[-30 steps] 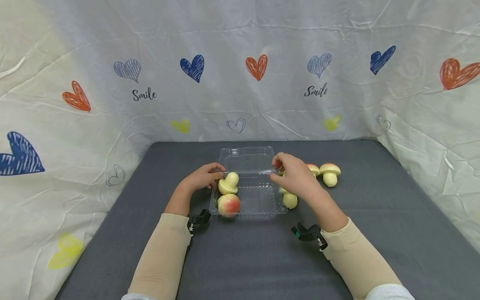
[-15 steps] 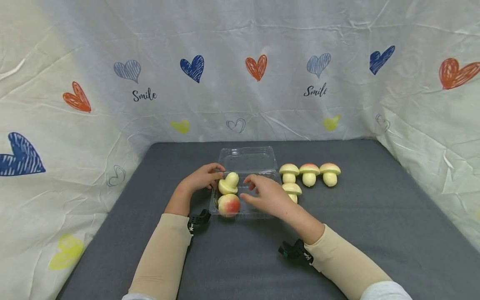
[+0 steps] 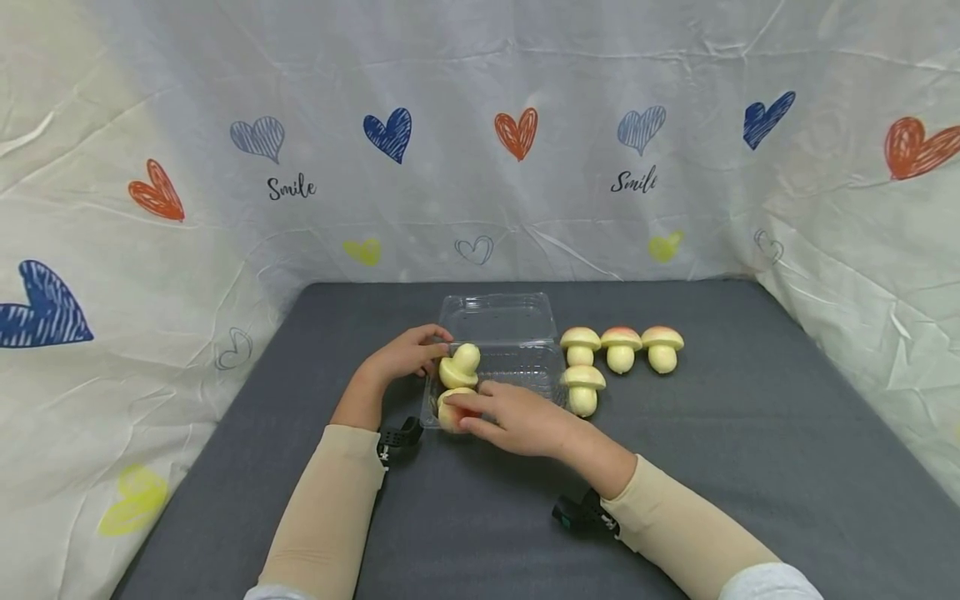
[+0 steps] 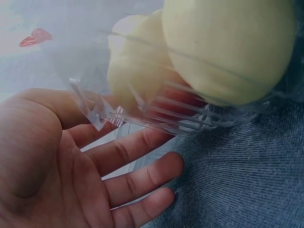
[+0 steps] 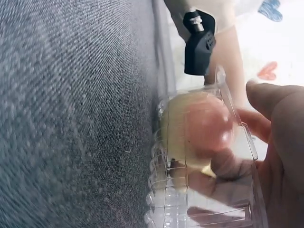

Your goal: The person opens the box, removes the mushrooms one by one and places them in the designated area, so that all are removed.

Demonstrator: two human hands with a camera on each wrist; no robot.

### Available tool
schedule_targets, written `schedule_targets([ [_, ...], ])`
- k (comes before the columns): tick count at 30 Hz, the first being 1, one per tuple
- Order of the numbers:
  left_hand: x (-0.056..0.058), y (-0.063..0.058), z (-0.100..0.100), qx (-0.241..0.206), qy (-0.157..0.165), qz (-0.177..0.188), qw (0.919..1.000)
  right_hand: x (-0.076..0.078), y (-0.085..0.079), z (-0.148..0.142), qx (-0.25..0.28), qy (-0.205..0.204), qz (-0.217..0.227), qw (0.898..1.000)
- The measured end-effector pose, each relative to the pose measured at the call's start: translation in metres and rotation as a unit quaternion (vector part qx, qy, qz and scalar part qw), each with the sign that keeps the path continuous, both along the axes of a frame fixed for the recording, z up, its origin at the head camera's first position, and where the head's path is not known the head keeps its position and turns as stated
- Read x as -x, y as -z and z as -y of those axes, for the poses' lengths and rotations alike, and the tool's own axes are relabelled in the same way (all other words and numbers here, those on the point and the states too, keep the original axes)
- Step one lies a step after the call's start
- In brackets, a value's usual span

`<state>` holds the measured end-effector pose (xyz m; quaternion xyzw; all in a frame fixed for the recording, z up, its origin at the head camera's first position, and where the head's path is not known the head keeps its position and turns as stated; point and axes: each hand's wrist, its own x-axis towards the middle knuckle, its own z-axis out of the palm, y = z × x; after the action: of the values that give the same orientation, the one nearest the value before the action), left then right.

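- the clear plastic box sits open on the grey counter, lid back.
- the left hand rests at the box's left edge, fingers loosely straight against the plastic.
- the right hand reaches into the box, fingers curled over the pink-capped mushroom at its near left corner.
- a pale mushroom lies just behind it.
- four loose mushrooms stand right of the box.

right hand on reddish mushroom, clear box
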<state>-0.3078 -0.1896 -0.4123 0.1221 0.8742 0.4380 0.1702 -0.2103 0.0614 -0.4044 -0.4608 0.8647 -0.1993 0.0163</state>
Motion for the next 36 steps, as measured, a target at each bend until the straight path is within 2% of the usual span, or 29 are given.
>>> schedule_targets([
  [5, -0.001, -0.001, 0.000, 0.000, 0.000, -0.002, 1.0000, 0.000, 0.000, 0.000, -0.008, 0.088, -0.007, 0.996],
  [9, -0.001, -0.001, 0.000, -0.005, 0.000, 0.000, 1.0000, 0.000, 0.000, 0.000, 0.005, 0.163, -0.021, 0.986],
  [13, 0.000, 0.000, 0.000, -0.007, 0.003, 0.001, 1.0000, 0.000, 0.001, 0.000, 0.008, 0.210, -0.006, 0.978],
  [22, 0.000, -0.001, 0.000, -0.009, -0.003, 0.006, 0.9999, 0.005, -0.004, -0.008, 0.012, 0.225, 0.021, 0.974],
  [36, 0.000, -0.001, -0.002, -0.002, -0.008, 0.001, 1.0000, 0.016, -0.008, -0.019, -0.003, 0.212, 0.029, 0.977],
])
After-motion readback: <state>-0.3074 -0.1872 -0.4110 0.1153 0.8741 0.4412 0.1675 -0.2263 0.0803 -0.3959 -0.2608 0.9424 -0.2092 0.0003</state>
